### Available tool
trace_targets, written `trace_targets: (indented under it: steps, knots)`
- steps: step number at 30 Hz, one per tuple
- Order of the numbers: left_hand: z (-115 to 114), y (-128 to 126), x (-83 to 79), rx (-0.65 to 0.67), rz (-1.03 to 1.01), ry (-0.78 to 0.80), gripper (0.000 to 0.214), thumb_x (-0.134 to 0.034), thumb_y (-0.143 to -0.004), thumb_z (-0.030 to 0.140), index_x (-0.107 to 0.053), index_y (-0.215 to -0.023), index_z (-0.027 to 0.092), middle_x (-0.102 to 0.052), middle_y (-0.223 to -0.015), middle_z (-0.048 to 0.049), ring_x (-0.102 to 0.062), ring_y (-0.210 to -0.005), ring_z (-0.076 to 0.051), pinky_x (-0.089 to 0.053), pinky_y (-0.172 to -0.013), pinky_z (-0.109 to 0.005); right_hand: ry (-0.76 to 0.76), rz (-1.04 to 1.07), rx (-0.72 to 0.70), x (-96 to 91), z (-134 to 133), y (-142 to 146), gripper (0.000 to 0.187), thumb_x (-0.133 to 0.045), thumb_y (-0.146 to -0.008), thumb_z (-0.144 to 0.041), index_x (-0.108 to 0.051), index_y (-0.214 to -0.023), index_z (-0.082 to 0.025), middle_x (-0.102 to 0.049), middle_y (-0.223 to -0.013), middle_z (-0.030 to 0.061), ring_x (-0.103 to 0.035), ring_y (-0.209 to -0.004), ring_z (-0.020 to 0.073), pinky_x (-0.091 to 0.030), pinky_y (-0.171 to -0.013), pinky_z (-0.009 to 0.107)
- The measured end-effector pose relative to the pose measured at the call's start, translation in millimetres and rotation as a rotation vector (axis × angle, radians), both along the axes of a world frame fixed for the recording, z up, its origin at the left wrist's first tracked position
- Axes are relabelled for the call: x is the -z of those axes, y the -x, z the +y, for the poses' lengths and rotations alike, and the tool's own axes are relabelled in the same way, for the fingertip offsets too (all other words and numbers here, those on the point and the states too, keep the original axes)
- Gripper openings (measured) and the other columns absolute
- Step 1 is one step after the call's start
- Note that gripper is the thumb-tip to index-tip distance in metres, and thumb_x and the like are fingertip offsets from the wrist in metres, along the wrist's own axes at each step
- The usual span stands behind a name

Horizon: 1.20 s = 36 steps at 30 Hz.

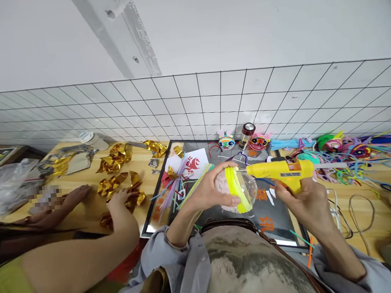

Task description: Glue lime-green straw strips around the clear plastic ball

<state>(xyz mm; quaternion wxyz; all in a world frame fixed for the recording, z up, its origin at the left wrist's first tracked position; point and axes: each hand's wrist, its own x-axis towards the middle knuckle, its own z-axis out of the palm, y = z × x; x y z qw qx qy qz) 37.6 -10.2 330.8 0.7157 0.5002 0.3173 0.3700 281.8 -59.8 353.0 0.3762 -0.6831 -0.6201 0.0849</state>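
Note:
My left hand [210,191] is wrapped round a clear plastic ball [252,187] with a band of bright yellow pipe cleaners [237,190] about its middle. One half of the ball looks pinkish, the other see-through. In my right hand [306,203] is a yellow hot glue gun [280,170], a clear glue stick [332,165] jutting from its rear. The gun's nozzle points left, at the upper edge of the yellow band; whether it touches, I cannot tell. Both hands are above a dark framed board [217,214].
Loose pipe cleaners [174,195] and a printed white sheet [196,162] lie on the board. Behind stand decorated balls [226,141] and a bottle [248,135]. More pipe cleaners [355,156] and cords [354,210] spread right. At left, a co-worker's hands [120,202] are among gold foil [115,158].

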Motion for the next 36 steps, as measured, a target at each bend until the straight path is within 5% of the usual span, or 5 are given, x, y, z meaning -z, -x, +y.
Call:
trace_targets:
  steps: [5, 14, 24, 36]
  knots:
    - [0.7, -1.0, -1.9, 0.015, -0.005, 0.005, 0.085, -0.098, -0.047, 0.03, -0.061, -0.123, 0.02, -0.064, -0.097, -0.0013, -0.058, -0.081, -0.015, -0.048, -0.073, -0.024, 0.068, -0.014, 0.004, 3.2, -0.5, -6.2, 0.037, -0.057, -0.075, -0.057, -0.047, -0.058, -0.026, -0.05, -0.044, -0.0005, -0.045, -0.04, 0.0148, -0.031, -0.042, 0.028]
    - [0.2, -0.4, -3.0, 0.011, 0.044, -0.041, 0.083, -0.097, -0.047, 0.031, -0.063, -0.122, 0.02, -0.062, -0.1, -0.0017, -0.054, -0.082, -0.015, -0.044, -0.072, -0.024, 0.037, -0.057, 0.014, -10.7, 2.3, -3.8, 0.045, -0.053, -0.074, -0.061, -0.024, -0.054, -0.033, -0.024, -0.041, -0.0075, -0.024, -0.04, 0.0101, -0.024, -0.04, 0.028]
    - [0.8, 1.1, -4.6, 0.009, 0.123, -0.142, 0.083, -0.096, -0.048, 0.038, -0.065, -0.123, 0.02, -0.063, -0.11, -0.0056, -0.056, -0.093, -0.02, -0.045, -0.084, -0.028, 0.03, -0.054, -0.047, -7.6, -0.5, -10.6, 0.044, -0.056, -0.078, -0.055, -0.025, -0.057, -0.031, -0.026, -0.044, -0.008, -0.025, -0.042, 0.0097, -0.021, -0.04, 0.027]
    - [0.8, 2.2, -6.4, 0.024, 0.125, -0.13, 0.084, -0.096, -0.049, 0.037, -0.063, -0.124, 0.019, -0.061, -0.109, -0.0047, -0.055, -0.091, -0.018, -0.045, -0.079, -0.026, 0.017, -0.053, -0.055, -8.8, -0.2, -9.4, 0.045, -0.056, -0.078, -0.056, -0.025, -0.058, -0.031, -0.026, -0.042, -0.008, -0.024, -0.041, 0.0101, -0.017, -0.038, 0.027]
